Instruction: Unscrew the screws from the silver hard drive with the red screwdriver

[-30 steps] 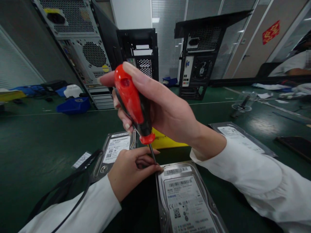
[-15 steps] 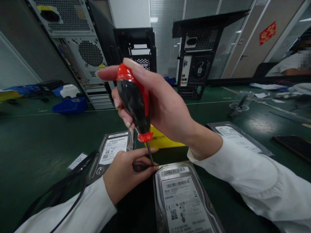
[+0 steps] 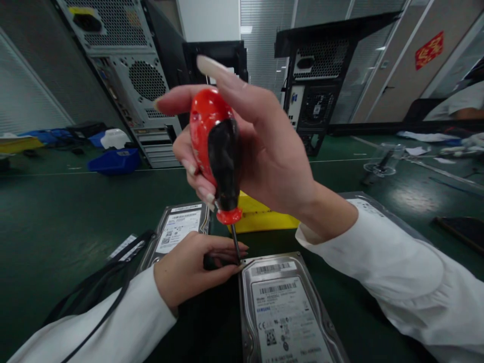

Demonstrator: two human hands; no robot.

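Observation:
My right hand grips the red and black handle of a screwdriver, held upright, with the index finger lifted off it. Its thin shaft runs down to the top left corner of a silver hard drive lying label up in front of me. My left hand rests at that corner, fingers pinched around the shaft's tip. Both arms wear white sleeves.
A second hard drive lies left of my left hand, a third behind my right sleeve, a yellow bin between. Open computer towers stand behind on the green mat. A blue bin sits far left; another person's sleeve far right.
The screwdriver handle has rotated in my right hand, red face then black face showing. My right index finger has lifted off the handle. My left hand has stayed at the drive's corner.

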